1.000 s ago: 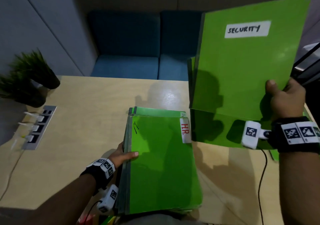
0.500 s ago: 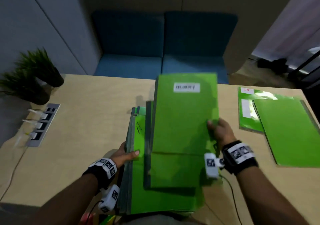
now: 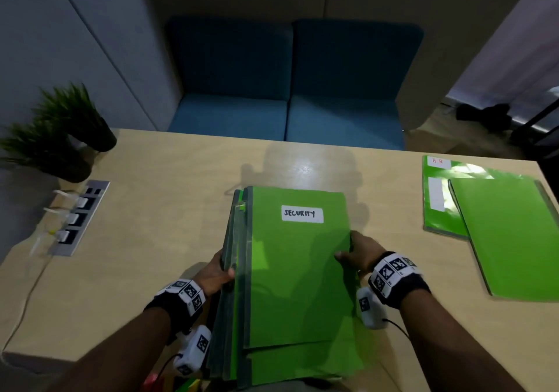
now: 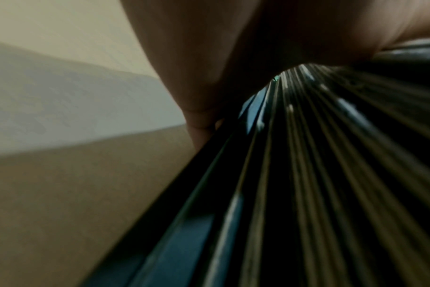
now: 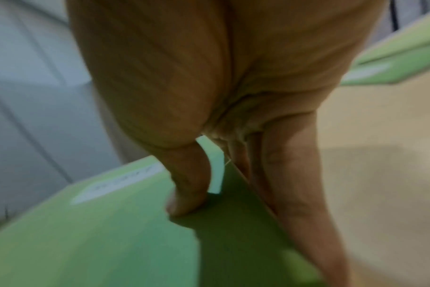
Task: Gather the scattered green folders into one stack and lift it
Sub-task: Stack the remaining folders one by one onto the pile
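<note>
Green folders sit piled in a stack [image 3: 290, 285] at the near middle of the tabletop [image 3: 169, 240], the top one labelled "SECURITY" [image 3: 302, 214]. A person's left hand [image 3: 216, 273] grips the stack's left edge, thumb curled over the spines, while the right hand [image 3: 358, 254] pinches the top folder's right edge — thumb on the cover, fingers [image 5: 295, 186] running down its side. The pile is ragged, lower folders jutting out at the near end. Two more green folders [image 3: 490, 228] lie overlapping at the right of the tabletop, well apart from the stack, one marked "HR".

By the look of it, the gathering step is in hand and the top folder is being squared. The next move likely calls for the right hand to let go and reach right for the remaining pair — the lift should wait until they are added.
</note>
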`<action>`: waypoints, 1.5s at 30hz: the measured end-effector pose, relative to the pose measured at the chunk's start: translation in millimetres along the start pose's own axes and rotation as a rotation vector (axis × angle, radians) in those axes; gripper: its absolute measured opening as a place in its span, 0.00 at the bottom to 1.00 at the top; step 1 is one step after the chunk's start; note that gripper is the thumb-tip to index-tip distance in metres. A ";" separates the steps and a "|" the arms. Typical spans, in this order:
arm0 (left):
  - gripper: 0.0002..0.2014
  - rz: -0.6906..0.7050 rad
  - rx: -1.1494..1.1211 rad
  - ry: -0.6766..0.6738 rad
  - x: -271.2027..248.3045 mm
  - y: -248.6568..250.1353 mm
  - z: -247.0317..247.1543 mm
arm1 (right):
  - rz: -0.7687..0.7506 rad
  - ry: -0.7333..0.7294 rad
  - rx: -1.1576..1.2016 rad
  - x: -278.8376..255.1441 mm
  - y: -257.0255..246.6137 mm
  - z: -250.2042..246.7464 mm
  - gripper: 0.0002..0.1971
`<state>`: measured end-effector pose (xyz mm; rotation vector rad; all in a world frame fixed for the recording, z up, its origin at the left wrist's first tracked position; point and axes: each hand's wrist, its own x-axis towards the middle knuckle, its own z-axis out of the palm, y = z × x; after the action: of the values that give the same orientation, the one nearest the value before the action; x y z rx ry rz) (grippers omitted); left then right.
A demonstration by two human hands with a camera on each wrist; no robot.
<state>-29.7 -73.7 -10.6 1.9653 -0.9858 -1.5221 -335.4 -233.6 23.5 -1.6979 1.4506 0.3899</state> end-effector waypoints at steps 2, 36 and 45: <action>0.84 0.007 0.007 0.016 2.5 -7.7 -0.8 | -0.015 -0.003 -0.017 1.5 -3.1 8.1 0.24; 0.65 -0.038 -0.190 -0.028 -5.5 15.2 17.8 | 0.041 0.215 -0.362 8.4 94.1 -17.6 0.25; 0.63 -0.044 -0.161 0.016 -11.7 19.9 15.0 | 0.615 0.635 0.254 -0.4 165.0 -40.9 0.50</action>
<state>-50.7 -76.4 7.0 1.8938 -0.7923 -1.5560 -498.5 -259.2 -17.1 -1.1826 2.3815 -0.0374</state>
